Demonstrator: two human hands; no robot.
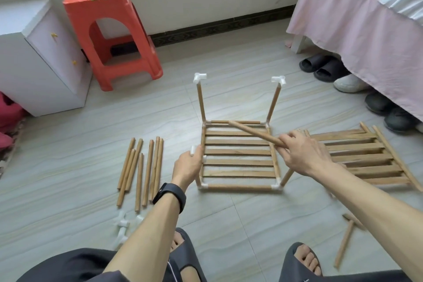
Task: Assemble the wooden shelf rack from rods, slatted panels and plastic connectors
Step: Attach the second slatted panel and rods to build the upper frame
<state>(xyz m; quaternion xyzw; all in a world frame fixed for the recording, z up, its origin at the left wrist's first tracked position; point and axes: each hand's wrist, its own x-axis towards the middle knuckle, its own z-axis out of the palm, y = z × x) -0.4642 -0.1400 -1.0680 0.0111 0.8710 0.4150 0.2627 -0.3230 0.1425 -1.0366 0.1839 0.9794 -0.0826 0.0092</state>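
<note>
In the middle of the frame, the half-built rack (239, 155) is stood on the floor (217, 103). Its left post is gripped by the left hand (187, 166). A rod (254, 133) is held tight in the right hand (302, 153). Loose rods (142, 169) are laid at the left, spare panels (366, 158) at the right edge. Bare floor is left behind the rack.

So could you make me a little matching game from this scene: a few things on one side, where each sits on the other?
Things:
1. loose rods
2. spare slatted panels
3. red stool
4. rod in the right hand

Places:
A. by the white cabinet
B. floor, left of the frame
C. slanting over the frame
D. floor, right of the frame

Pairs: 1-B, 2-D, 3-A, 4-C
</note>
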